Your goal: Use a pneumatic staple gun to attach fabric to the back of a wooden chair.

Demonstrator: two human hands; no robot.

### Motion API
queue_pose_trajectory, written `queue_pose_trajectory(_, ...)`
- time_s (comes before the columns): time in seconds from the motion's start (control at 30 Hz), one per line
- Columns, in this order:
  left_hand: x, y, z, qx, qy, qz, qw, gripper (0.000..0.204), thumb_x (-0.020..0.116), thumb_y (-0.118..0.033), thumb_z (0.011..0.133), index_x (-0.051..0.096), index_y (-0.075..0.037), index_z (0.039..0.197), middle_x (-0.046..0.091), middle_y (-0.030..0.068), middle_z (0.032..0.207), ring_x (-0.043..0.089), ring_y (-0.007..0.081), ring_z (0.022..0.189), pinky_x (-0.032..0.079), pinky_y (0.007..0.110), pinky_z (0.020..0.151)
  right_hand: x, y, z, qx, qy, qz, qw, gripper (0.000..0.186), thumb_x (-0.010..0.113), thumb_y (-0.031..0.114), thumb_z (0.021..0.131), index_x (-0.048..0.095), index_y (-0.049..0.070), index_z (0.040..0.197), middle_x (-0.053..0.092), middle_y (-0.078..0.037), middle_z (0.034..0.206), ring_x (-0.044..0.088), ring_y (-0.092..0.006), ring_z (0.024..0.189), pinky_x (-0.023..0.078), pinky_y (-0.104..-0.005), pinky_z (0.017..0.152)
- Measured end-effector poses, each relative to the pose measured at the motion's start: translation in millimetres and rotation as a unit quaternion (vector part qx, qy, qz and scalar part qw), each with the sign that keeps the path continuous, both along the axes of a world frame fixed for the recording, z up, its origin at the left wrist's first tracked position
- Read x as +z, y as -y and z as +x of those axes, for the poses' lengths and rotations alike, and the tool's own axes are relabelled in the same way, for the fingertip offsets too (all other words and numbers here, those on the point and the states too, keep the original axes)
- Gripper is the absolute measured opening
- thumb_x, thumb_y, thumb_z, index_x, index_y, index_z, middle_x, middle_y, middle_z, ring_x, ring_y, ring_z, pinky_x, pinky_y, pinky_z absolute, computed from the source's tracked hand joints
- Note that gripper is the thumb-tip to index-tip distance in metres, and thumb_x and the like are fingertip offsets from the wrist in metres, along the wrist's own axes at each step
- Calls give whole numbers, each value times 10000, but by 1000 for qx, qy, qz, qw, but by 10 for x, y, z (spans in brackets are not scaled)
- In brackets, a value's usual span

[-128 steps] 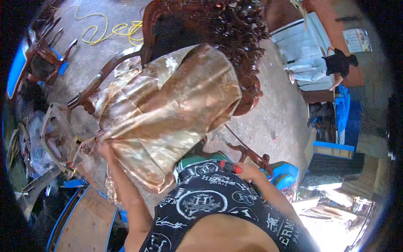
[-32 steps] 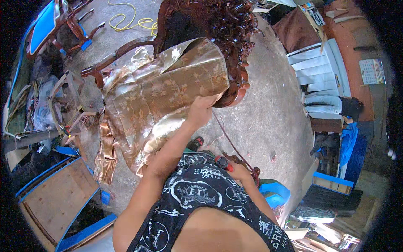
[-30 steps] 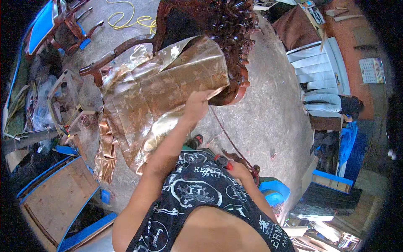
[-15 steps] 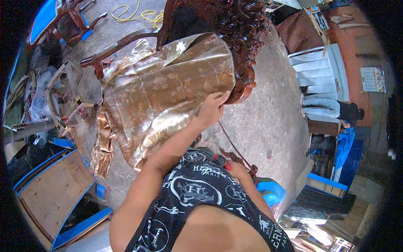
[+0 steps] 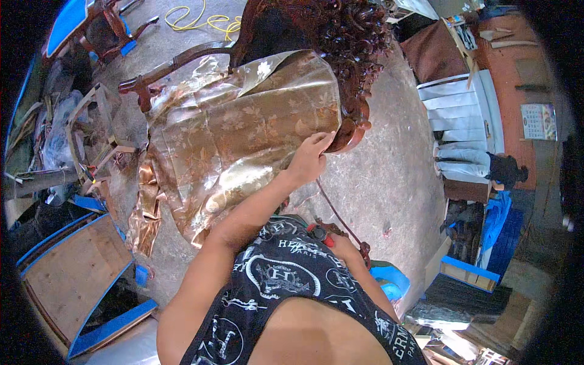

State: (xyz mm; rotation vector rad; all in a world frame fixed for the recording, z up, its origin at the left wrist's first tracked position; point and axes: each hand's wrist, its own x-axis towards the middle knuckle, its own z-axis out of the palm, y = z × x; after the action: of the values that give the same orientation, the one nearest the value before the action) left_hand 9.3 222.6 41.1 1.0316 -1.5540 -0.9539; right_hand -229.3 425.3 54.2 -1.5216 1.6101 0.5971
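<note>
A glossy gold-brown floral fabric (image 5: 237, 128) is spread over a carved dark-wood furniture frame (image 5: 356, 73), with crumpled folds hanging at its left. My left hand (image 5: 309, 157) has its fingers closed on the fabric's right edge, beside the rounded carved corner. My right hand (image 5: 339, 248) is low at my waist, closed round a red and dark hand tool (image 5: 320, 237), partly hidden by my body. A thin dark rod or cord (image 5: 334, 210) runs down from under the fabric toward that side.
A blue-padded chair frame (image 5: 67, 24) and yellow hose (image 5: 182, 21) are behind. Bare frames (image 5: 103, 146) and a blue-edged panel (image 5: 76, 274) lie left. A co-worker (image 5: 505, 167) bends beside white padded furniture (image 5: 456, 103) at right; a blue tub (image 5: 392, 280) is near my right.
My left hand has moved from the fabric's lower left to its right edge. The fabric lies flatter. The co-worker is bent further over. Little has moved in the last half second.
</note>
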Motion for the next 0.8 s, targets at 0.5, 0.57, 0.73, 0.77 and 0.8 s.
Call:
queue_pose_trajectory(0.5,-2,16,-29,0,-57,20,998,520,491,-3,776,586,-80,1281,610,195,1203,585,352,1095,456,384,952,71,-17,2,-42,-10,4,999,616,676,537,728,592,132,1185,668,-250,1012,648,-423,944,515,-487,809)
queue_pose_trajectory(0.57,-18,17,-43,15,-26,2,1000,539,505,13,759,570,-64,1289,601,197,1196,573,372,1068,456,414,932,75,-21,-8,-37,-6,-4,999,617,676,536,728,595,125,1180,668,-248,1012,647,-421,947,515,-485,811)
queue_pose_trajectory(0.73,-10,-7,-104,21,-4,-27,999,618,529,32,728,504,-40,1341,565,214,1226,548,403,1012,443,454,908,47,25,-21,-27,0,-4,1000,621,680,528,727,607,94,1165,671,-240,1020,648,-413,958,516,-476,816)
queue_pose_trajectory(0.77,16,-62,-140,28,21,-29,999,656,530,35,725,458,-35,1373,537,220,1262,540,414,1009,441,459,903,22,3,-50,-37,11,-13,999,623,687,525,725,612,84,1158,675,-236,1015,649,-410,958,516,-474,815)
queue_pose_trajectory(0.8,48,-108,-175,35,44,-31,998,697,532,37,723,413,-29,1406,508,226,1298,531,425,1007,438,464,898,3,-7,-85,-46,20,-22,998,625,693,522,722,617,74,1151,678,-232,1009,650,-407,958,517,-472,814)
